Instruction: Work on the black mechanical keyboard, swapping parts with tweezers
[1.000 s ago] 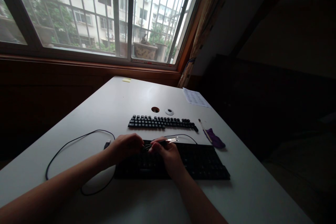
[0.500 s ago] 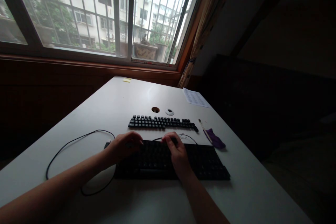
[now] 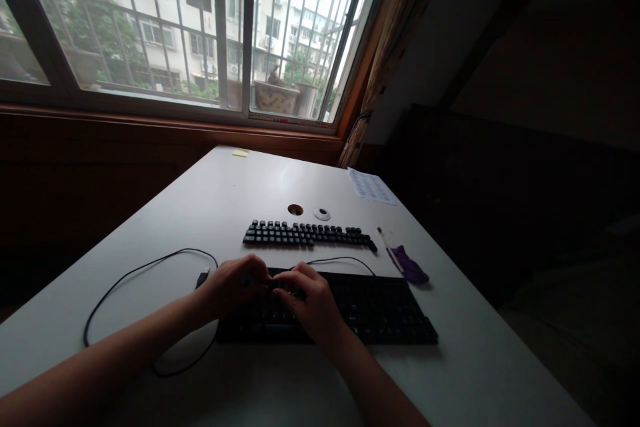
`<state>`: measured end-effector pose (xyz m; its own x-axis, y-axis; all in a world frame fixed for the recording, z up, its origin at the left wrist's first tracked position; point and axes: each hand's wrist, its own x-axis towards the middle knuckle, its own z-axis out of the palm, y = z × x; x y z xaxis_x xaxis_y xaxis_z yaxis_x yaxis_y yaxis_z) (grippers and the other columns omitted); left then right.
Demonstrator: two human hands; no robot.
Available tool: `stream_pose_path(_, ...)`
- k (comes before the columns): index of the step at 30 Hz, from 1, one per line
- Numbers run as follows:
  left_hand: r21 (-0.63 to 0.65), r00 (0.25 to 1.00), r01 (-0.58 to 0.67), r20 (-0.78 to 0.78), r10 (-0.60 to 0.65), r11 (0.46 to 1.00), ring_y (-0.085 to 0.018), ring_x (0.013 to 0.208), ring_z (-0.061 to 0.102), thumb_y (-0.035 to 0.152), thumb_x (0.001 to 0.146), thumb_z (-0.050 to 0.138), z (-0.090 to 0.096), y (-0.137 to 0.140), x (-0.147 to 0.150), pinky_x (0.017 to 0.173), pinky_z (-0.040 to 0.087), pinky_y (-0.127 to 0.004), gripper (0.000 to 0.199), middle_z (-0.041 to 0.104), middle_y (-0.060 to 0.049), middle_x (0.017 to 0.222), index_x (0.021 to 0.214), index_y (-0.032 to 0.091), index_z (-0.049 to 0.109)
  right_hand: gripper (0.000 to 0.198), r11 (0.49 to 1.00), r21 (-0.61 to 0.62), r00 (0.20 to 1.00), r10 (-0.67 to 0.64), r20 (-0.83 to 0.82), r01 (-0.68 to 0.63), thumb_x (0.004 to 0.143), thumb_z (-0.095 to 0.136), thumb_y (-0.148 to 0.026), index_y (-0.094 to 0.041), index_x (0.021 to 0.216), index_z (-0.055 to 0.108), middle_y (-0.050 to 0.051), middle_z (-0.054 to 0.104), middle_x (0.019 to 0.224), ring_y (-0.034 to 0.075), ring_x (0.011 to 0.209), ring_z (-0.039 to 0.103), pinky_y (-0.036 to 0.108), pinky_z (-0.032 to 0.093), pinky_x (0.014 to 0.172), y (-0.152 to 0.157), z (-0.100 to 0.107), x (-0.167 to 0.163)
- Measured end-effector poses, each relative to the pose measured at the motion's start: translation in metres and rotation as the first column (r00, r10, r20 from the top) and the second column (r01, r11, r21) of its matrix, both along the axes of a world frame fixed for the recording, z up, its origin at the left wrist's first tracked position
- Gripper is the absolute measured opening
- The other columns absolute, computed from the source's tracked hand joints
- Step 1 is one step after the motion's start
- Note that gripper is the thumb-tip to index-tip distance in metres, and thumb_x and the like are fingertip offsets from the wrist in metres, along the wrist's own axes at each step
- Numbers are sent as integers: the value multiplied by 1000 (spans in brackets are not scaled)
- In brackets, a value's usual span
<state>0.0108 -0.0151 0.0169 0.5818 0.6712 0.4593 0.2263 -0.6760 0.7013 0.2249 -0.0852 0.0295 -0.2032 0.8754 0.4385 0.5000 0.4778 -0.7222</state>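
A black keyboard [image 3: 385, 310] lies across the near part of the white table, with both my hands over its left half. My left hand [image 3: 239, 285] is curled closed above the keyboard's upper left corner. Beside it, my right hand [image 3: 313, 297] has its thumb and fingers drawn together, the tips almost meeting those of the left. Something small and dark shows between the fingertips, too dim to name. Behind the keyboard stand rows of loose black keycaps [image 3: 307, 233]. A USB plug [image 3: 203, 276] lies next to my left wrist.
A black cable [image 3: 120, 277] loops over the table's left side. On the right, a brush [image 3: 389, 248] rests by a purple cloth [image 3: 413, 265]. A round hole [image 3: 295, 210], a white ring-shaped cover [image 3: 322, 214], a printed sheet [image 3: 373, 185] and a yellow note [image 3: 241, 153] are farther back.
My right hand has moved left across the keyboard and come up to my left hand. The left hand has stayed near the same corner, its fingers more curled.
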Motion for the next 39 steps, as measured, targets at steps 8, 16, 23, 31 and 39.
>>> stream_pose_path(8, 90, 996, 85, -21, -83, 992, -15, 82, 68, 25, 93, 63, 2, 2, 1, 76, 55, -27, 15, 70, -6, 97, 105, 17, 61, 14, 997, 49, 994, -69, 88, 65, 88, 70, -30, -26, 101, 73, 1, 60, 84, 18, 76, 61, 31, 49, 72, 23, 10, 35)
stream_pose_path(16, 282, 983, 147, -147, -108, 948, -20, 89, 60, 19, 96, 55, 4, 7, 1, 79, 52, -30, 13, 69, -9, 93, 104, 17, 65, 7, 973, 45, 875, -223, 430, 225, 82, 72, -20, -21, 88, 76, 5, 67, 89, 21, 83, 65, 34, 50, 81, 90, -6, 119)
stream_pose_path(23, 295, 976, 175, -175, -127, 939, -19, 88, 58, 18, 97, 53, 2, 9, 1, 78, 51, -29, 14, 68, -8, 91, 102, 17, 66, 12, 979, 17, 830, -183, 527, 205, 78, 76, -16, -21, 90, 78, 5, 68, 91, 19, 82, 66, 32, 50, 81, 110, -18, 126)
stream_pose_path(31, 292, 972, 186, -194, -132, 938, -19, 88, 57, 17, 97, 53, 5, 6, 0, 78, 51, -28, 14, 68, -7, 91, 103, 17, 65, 18, 979, 37, 826, -189, 531, 200, 83, 72, -19, -22, 101, 76, 6, 69, 96, 20, 88, 67, 33, 51, 85, 104, -17, 130)
stream_pose_path(39, 312, 976, 180, -176, -129, 933, -19, 86, 57, 17, 97, 53, 3, 8, 1, 77, 50, -28, 13, 68, -7, 90, 101, 17, 65, 25, 987, 37, 824, -152, 545, 158, 87, 65, -14, -24, 107, 76, 3, 68, 91, 18, 83, 67, 29, 52, 81, 88, -16, 134)
